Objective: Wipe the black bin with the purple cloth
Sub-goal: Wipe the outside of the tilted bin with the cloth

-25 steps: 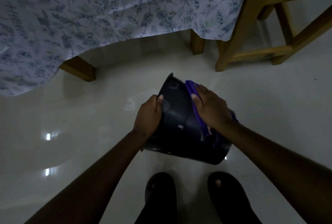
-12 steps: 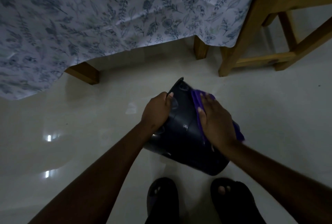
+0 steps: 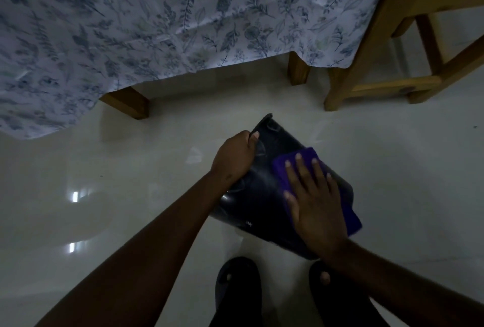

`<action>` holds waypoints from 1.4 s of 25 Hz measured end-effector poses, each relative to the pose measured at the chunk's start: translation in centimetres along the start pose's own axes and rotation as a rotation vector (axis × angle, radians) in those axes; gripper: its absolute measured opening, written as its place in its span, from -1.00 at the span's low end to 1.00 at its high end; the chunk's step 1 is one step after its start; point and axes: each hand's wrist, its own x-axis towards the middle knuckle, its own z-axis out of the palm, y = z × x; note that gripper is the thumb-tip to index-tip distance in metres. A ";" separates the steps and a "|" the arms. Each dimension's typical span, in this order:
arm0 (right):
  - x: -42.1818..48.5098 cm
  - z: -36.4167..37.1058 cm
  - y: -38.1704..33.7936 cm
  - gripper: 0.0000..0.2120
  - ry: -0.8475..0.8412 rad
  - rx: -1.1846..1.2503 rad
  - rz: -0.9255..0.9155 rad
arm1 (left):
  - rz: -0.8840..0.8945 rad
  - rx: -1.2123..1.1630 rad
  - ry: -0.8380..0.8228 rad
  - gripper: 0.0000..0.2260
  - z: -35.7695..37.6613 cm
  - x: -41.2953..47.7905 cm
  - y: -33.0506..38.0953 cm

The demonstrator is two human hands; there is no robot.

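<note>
The black bin (image 3: 258,197) is held tilted above the pale floor, its rim pointing up and away from me. My left hand (image 3: 234,157) grips the bin's left side near the rim. A purple cloth (image 3: 348,211) lies flat on the bin's upper right side. My right hand (image 3: 315,204) presses on the cloth with the fingers spread, covering most of it. The bin's far side and inside are hidden.
A table with a leaf-patterned cloth (image 3: 162,20) hangs over the far side, wooden legs (image 3: 125,102) under it. A wooden chair frame (image 3: 387,64) stands at the upper right. My two dark slippers (image 3: 238,290) are on the glossy floor (image 3: 131,195) below the bin.
The bin has been turned, so its marked side now faces down toward me. My right hand and the cloth have slid from the bin's right edge onto its upper face, fingers now spread flat.
</note>
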 end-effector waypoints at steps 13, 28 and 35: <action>-0.2 0.1 -1.6 -0.46 -0.036 -0.029 -0.168 | -0.045 -0.060 0.044 -0.59 0.3 0.0 -0.7; 7.6 -1.1 1.2 -0.51 -0.015 0.178 0.024 | -0.070 -0.337 -0.108 -0.74 -1.3 -2.6 -0.3; 1.5 -0.2 -0.1 -0.46 -0.029 -0.016 -0.068 | -0.046 -0.084 0.083 -0.68 -0.2 -3.8 -0.8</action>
